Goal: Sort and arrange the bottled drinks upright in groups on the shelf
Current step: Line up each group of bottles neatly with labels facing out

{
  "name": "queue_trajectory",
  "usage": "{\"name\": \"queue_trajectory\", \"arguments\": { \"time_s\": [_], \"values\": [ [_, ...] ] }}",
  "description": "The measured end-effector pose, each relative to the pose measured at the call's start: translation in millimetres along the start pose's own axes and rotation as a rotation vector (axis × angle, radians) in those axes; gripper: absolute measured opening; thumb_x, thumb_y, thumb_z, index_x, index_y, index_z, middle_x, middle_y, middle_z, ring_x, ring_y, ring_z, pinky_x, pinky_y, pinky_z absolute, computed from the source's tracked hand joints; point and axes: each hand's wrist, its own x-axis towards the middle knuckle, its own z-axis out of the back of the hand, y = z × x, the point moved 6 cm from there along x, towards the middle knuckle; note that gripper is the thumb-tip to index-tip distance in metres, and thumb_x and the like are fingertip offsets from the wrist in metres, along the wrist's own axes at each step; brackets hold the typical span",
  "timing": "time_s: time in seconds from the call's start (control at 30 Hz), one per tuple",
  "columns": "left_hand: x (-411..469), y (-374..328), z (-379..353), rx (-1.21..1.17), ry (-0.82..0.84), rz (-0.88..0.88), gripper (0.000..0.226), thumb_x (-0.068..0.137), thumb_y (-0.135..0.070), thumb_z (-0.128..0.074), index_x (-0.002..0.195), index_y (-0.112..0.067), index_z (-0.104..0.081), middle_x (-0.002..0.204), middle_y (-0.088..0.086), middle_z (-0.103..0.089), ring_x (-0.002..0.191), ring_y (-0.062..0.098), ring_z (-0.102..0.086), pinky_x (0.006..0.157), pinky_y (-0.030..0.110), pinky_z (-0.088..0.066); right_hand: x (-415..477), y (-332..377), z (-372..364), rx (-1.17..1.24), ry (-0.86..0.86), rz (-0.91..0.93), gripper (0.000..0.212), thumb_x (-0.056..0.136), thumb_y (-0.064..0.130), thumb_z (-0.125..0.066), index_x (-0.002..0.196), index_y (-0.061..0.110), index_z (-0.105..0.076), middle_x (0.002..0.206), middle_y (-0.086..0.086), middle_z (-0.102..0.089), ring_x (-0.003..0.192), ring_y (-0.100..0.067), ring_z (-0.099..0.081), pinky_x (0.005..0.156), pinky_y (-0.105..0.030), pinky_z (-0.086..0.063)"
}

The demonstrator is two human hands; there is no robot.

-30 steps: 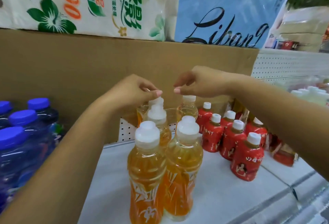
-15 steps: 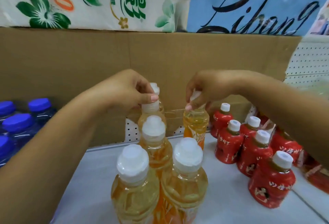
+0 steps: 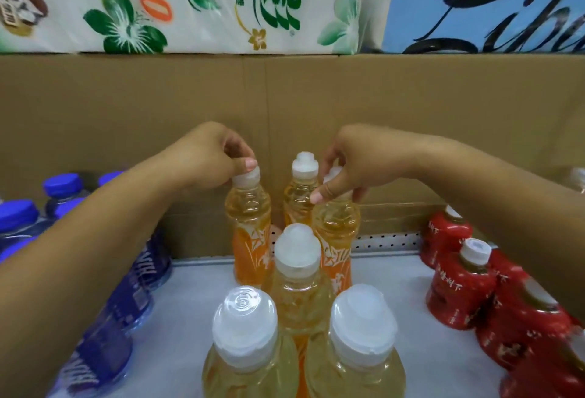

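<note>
Several orange drink bottles with white caps stand upright in the middle of the white shelf point(image 3: 411, 277). My left hand point(image 3: 209, 157) pinches the cap of the back-left orange bottle point(image 3: 248, 226). My right hand point(image 3: 357, 163) grips the cap of the back-right orange bottle point(image 3: 335, 233). Another orange bottle point(image 3: 299, 188) stands between them against the cardboard, untouched. One more point(image 3: 297, 277) stands in front, and two point(image 3: 247, 350) point(image 3: 357, 353) are nearest me.
Blue-capped water bottles point(image 3: 19, 214) crowd the shelf's left side under my left forearm. Red bottles with white caps point(image 3: 462, 287) stand at the right under my right forearm. A brown cardboard wall point(image 3: 126, 106) closes the back, with wrapped paper packs point(image 3: 190, 2) above it.
The view has moved closer and left. Both hands have shifted with their orange bottles; the left-held bottle now stands apart to the left, and a third back bottle shows between them.
</note>
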Motion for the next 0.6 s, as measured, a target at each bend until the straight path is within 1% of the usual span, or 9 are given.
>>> {"name": "queue_trajectory", "arguments": {
  "time_s": [0.07, 0.17, 0.3, 0.37, 0.47, 0.53, 0.57, 0.6],
  "values": [
    [2, 5, 0, -0.027, -0.027, 0.015, 0.010, 0.093, -0.024, -0.069, 0.102, -0.022, -0.073, 0.100, 0.001, -0.073, 0.093, 0.018, -0.069, 0.092, 0.042, -0.057, 1, 0, -1, 0.007, -0.001, 0.000, 0.045, 0.072, 0.054, -0.083, 0.102, 0.022, -0.074, 0.106, 0.005, -0.071, 0.061, -0.009, -0.075, 0.068, -0.022, -0.053],
    [7, 7, -2, -0.049, -0.038, -0.012, 0.014, 0.094, -0.023, -0.068, 0.107, -0.022, -0.073, 0.104, -0.001, -0.072, 0.097, 0.017, -0.068, 0.093, 0.041, -0.057, 0, 1, -1, 0.030, -0.002, 0.007, 0.042, 0.071, 0.053, -0.084, 0.100, 0.024, -0.074, 0.102, 0.004, -0.073, 0.062, -0.010, -0.075, 0.064, -0.020, -0.050],
    [11, 1, -10, -0.019, 0.011, -0.118, 0.015, 0.096, -0.025, -0.066, 0.109, -0.026, -0.073, 0.107, -0.007, -0.072, 0.103, 0.012, -0.067, 0.096, 0.037, -0.054, -2, 6, -4, 0.048, 0.019, 0.020, 0.036, 0.073, 0.052, -0.083, 0.098, 0.027, -0.074, 0.090, 0.009, -0.074, 0.064, -0.009, -0.075, 0.065, -0.021, -0.052],
    [13, 0, -12, -0.001, 0.043, -0.124, 0.016, 0.096, -0.025, -0.065, 0.110, -0.028, -0.072, 0.109, -0.007, -0.072, 0.105, 0.011, -0.066, 0.097, 0.035, -0.053, -4, 9, -5, 0.052, 0.026, 0.017, 0.035, 0.073, 0.051, -0.083, 0.098, 0.029, -0.073, 0.088, 0.010, -0.074, 0.064, -0.008, -0.075, 0.067, -0.021, -0.053],
    [11, 2, -14, -0.018, 0.055, -0.088, 0.025, 0.097, -0.027, -0.065, 0.122, -0.028, -0.069, 0.120, -0.008, -0.071, 0.111, 0.009, -0.064, 0.104, 0.036, -0.049, -6, 13, -7, 0.066, 0.003, 0.018, 0.036, 0.073, 0.054, -0.083, 0.098, 0.029, -0.075, 0.091, 0.008, -0.075, 0.063, -0.009, -0.075, 0.069, -0.022, -0.053],
    [1, -2, -10, -0.043, 0.012, -0.097, 0.035, 0.096, -0.034, -0.065, 0.131, -0.030, -0.064, 0.127, -0.012, -0.067, 0.116, 0.006, -0.061, 0.108, 0.034, -0.045, -9, 14, -6, 0.086, -0.021, 0.017, 0.035, 0.074, 0.056, -0.081, 0.097, 0.030, -0.077, 0.094, 0.009, -0.074, 0.062, -0.009, -0.075, 0.076, -0.024, -0.054],
    [-9, -8, -5, -0.053, -0.025, -0.116, 0.038, 0.094, -0.038, -0.066, 0.132, -0.032, -0.063, 0.126, -0.014, -0.066, 0.116, 0.004, -0.061, 0.106, 0.031, -0.045, -11, 14, -6, 0.096, -0.023, 0.014, 0.035, 0.075, 0.057, -0.080, 0.098, 0.030, -0.077, 0.094, 0.010, -0.075, 0.064, -0.009, -0.075, 0.081, -0.025, -0.055],
    [-21, -15, 1, -0.057, -0.051, -0.143, 0.037, 0.092, -0.042, -0.067, 0.128, -0.035, -0.065, 0.122, -0.017, -0.068, 0.112, 0.001, -0.062, 0.103, 0.029, -0.047, -13, 12, -5, 0.109, -0.013, 0.006, 0.036, 0.076, 0.057, -0.078, 0.101, 0.031, -0.078, 0.094, 0.010, -0.076, 0.067, -0.008, -0.076, 0.083, -0.026, -0.056]
  ]
}}
